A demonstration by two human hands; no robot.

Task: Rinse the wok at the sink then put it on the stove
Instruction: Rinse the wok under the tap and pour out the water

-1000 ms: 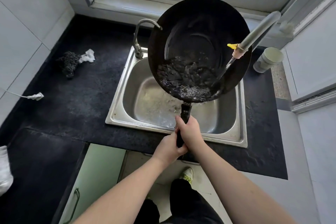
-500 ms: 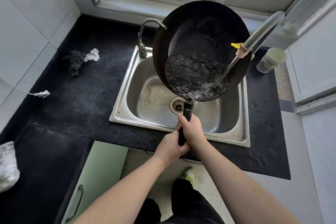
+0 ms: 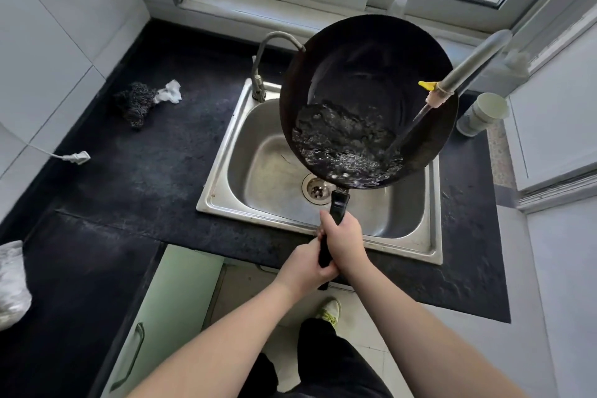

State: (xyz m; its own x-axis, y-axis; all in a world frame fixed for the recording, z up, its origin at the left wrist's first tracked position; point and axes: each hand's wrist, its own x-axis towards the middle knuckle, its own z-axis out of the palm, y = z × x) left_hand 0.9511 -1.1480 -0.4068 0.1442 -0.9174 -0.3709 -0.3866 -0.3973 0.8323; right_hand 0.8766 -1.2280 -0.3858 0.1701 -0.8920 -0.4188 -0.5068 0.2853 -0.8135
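A large black wok point(image 3: 371, 74) hangs tilted over the steel sink point(image 3: 268, 171), its handle pointing toward me. Bubbling water pools in its lower side. A grey tap pipe with a yellow lever point(image 3: 465, 64) reaches in from the right, and a thin stream runs from it into the wok. My right hand point(image 3: 344, 239) grips the black handle higher up. My left hand point(image 3: 303, 268) grips the handle's end just below it. The sink drain point(image 3: 316, 187) shows under the wok's rim. No stove is in view.
A curved steel faucet point(image 3: 261, 74) stands at the sink's back left. A dark scourer point(image 3: 135, 103) and a white rag point(image 3: 169, 92) lie on the black counter point(image 3: 129, 187). A white cup point(image 3: 484, 113) lies right of the sink. A plug point(image 3: 77, 157) lies at the left.
The wok has rocked a little in my two hands, and the water inside has sloshed toward the lower rim. The drain has come into sight beneath it.
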